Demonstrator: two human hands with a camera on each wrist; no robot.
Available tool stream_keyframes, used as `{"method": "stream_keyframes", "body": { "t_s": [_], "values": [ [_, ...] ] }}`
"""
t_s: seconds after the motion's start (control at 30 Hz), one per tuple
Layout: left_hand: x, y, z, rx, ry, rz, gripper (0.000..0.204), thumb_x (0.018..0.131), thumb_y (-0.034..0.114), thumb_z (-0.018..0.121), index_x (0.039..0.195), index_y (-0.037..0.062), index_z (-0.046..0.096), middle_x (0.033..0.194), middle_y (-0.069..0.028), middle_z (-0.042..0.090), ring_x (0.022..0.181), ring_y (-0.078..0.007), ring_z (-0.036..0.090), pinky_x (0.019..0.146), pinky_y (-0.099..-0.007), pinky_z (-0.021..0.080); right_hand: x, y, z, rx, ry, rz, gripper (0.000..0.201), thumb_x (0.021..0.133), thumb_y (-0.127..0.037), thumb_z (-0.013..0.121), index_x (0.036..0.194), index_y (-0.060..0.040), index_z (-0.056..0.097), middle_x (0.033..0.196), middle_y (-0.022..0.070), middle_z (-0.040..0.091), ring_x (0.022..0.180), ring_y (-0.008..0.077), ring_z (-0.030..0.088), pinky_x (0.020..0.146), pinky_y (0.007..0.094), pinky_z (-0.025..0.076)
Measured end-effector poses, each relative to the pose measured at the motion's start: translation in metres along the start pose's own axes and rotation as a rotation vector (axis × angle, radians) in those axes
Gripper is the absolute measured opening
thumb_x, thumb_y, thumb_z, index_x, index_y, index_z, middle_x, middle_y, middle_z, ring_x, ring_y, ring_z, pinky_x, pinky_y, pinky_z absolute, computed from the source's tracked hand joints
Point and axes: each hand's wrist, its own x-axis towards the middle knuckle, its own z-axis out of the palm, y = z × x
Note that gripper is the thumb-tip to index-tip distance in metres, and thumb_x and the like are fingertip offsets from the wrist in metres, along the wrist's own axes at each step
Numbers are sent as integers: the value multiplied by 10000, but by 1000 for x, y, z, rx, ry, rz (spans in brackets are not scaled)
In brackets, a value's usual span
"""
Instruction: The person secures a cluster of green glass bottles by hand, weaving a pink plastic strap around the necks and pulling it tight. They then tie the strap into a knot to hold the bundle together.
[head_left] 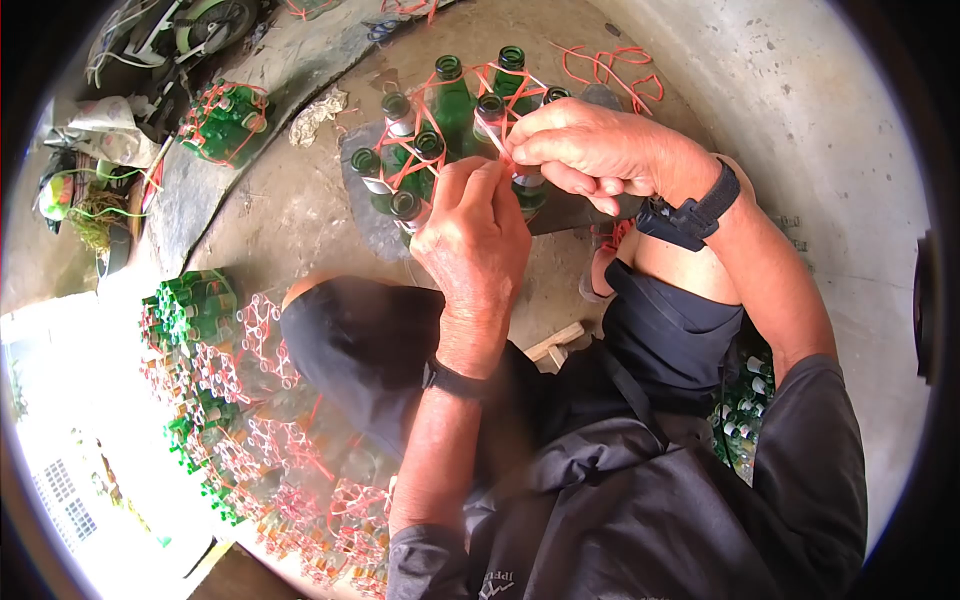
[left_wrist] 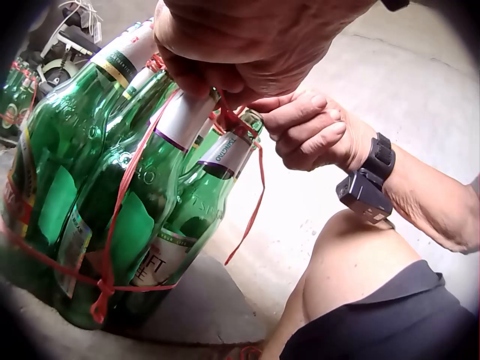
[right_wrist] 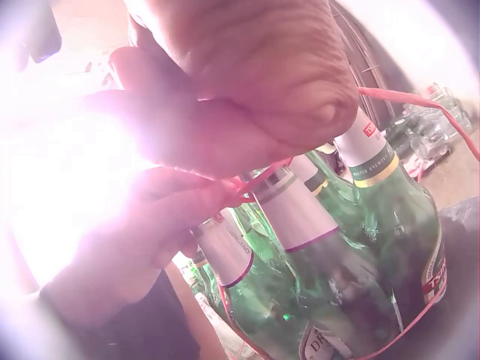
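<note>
Several green glass bottles (head_left: 453, 100) (left_wrist: 120, 217) (right_wrist: 322, 262) stand upright in a cluster, red string (left_wrist: 124, 199) looped round their necks and bodies. At the near side of the necks, the left hand (head_left: 475, 225) (left_wrist: 255, 45) pinches the red string with bent fingers. The right hand (head_left: 600, 150) (left_wrist: 315, 131) (right_wrist: 247, 82) pinches string between thumb and forefinger beside the bottle necks at the right. In the left wrist view a loose string end hangs below the fingers. The exact crossing of the string is partly hidden by the fingers.
Another tied bundle of green bottles (head_left: 225, 122) stands at the upper left. Many tied bottles (head_left: 290, 440) fill the lower left. Loose red string (head_left: 615, 72) lies on the floor beyond the cluster, near the wall (head_left: 840, 130). A motorcycle (head_left: 200, 25) is at the far left.
</note>
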Motion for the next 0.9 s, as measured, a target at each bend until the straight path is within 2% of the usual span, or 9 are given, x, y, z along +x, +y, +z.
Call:
{"method": "stream_keyframes", "body": {
  "t_s": [0.17, 0.23, 0.33, 0.4, 0.53, 0.6, 0.9],
  "values": [
    [-2, 0, -1, 26, 6, 16, 28, 942, 94, 782, 969, 92, 780, 1030, -28, 756, 755, -261, 744, 641, -380, 595, 3, -3, -1, 62, -20, 45, 292, 1050, -292, 640, 830, -107, 591, 555, -48, 468, 397, 43, 389, 380, 266, 413],
    [-2, 0, -1, 26, 9, 24, 37, 939, 88, 785, 976, 89, 781, 1042, -31, 756, 758, -259, 746, 638, -376, 596, 4, -3, -1, 216, -45, 99, 337, 1067, -266, 636, 769, -134, 552, 548, -65, 446, 390, 33, 368, 376, 264, 393],
    [-1, 1, -2, 1, 6, 32, 68, 934, 76, 788, 1002, 83, 792, 1071, -41, 759, 767, -255, 752, 645, -372, 601, 4, 4, -3, 319, -45, 94, 354, 1083, -256, 633, 759, -141, 550, 550, -76, 450, 385, 26, 363, 375, 263, 380],
    [-1, 4, -5, -15, -23, -31, 64, 948, 77, 814, 996, 35, 814, 1052, -89, 801, 798, -269, 779, 693, -358, 604, 2, 4, -2, 360, -58, 97, 362, 1085, -256, 633, 752, -145, 546, 548, -78, 450, 382, 24, 365, 376, 263, 381],
    [1, 1, -7, 2, -43, -6, 71, 954, 79, 814, 1007, 32, 816, 1066, -95, 805, 792, -254, 783, 684, -347, 607, 2, 8, -3, 448, -94, 87, 376, 1091, -258, 632, 741, -155, 542, 546, -88, 459, 373, 18, 375, 374, 259, 375],
    [0, -4, -6, -37, -61, -3, 114, 937, 92, 803, 1050, 98, 816, 1098, -46, 776, 754, -272, 764, 660, -386, 612, 1, 4, 0, 461, -84, 96, 358, 1092, -256, 632, 759, -156, 548, 548, -91, 464, 372, 16, 377, 372, 254, 370],
    [5, -4, -13, -49, -157, -43, 81, 941, 109, 801, 1020, 92, 809, 1039, -65, 778, 768, -307, 766, 665, -413, 604, 0, 13, 1, 545, -82, 54, 190, 1080, -241, 655, 929, -133, 617, 570, -95, 487, 383, 10, 393, 374, 244, 356]
  ]
}}
